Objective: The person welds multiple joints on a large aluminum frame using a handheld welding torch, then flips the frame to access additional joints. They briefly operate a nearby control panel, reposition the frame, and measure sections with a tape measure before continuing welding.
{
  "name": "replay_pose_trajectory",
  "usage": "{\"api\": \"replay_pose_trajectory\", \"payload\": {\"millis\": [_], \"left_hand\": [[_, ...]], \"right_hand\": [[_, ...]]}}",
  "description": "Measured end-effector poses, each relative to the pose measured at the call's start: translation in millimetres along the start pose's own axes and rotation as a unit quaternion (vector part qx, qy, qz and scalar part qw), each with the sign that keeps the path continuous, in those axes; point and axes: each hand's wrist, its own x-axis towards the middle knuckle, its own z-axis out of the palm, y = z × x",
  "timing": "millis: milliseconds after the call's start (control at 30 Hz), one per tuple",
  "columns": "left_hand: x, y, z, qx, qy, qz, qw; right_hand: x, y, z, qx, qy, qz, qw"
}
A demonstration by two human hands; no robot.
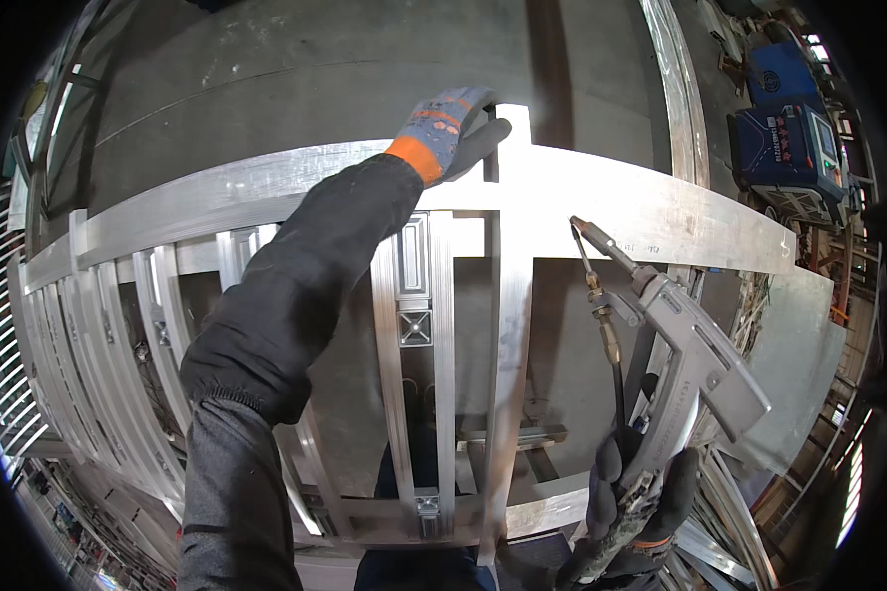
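Observation:
My left hand (pixel 443 128), in a blue-grey glove with an orange cuff, reaches forward to the far edge of a silver metal railing frame (pixel 266 175). Its fingers and thumb close on the top end of an upright metal post (pixel 511 325). My right hand (pixel 674 492), in a dark glove, is wrapped around the handle of a grey handheld welding gun (pixel 700 350). The copper nozzle (pixel 591 232) points at the broad metal rail (pixel 650 202) right of the post. A thin wire-feed tube (pixel 609 340) runs beside the nozzle. Whether the tip touches the rail, I cannot tell.
Slim bars with decorative panels (pixel 415 256) fill the frame left of the post. A dark blue machine with a screen (pixel 793 158) stands at the far right. Metal strips (pixel 724 512) lie at the lower right, near a flat grey sheet (pixel 793 364). A long wrapped bar (pixel 675 89) extends behind.

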Motion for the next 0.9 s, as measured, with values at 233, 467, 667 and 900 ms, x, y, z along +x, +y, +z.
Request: {"api": "replay_pose_trajectory", "payload": {"millis": [233,467,667,900], "left_hand": [[3.6,6.2,-3.2,0.088,0.037,0.049,0.994],[1.7,8.9,-4.6,0.129,-0.013,0.008,0.992],[1.2,7.4,-0.9,0.134,-0.007,-0.002,0.991],[0.2,7.4,3.0,0.162,0.008,-0.007,0.987]], "right_hand": [[17.6,27.5,20.7,0.040,0.069,-0.051,0.995],[34.4,44.2,28.5,-0.069,0.053,-0.049,0.995],[30.1,46.0,25.4,-0.074,0.075,-0.034,0.994],[27.9,44.0,22.5,-0.078,0.089,-0.026,0.993]]}}
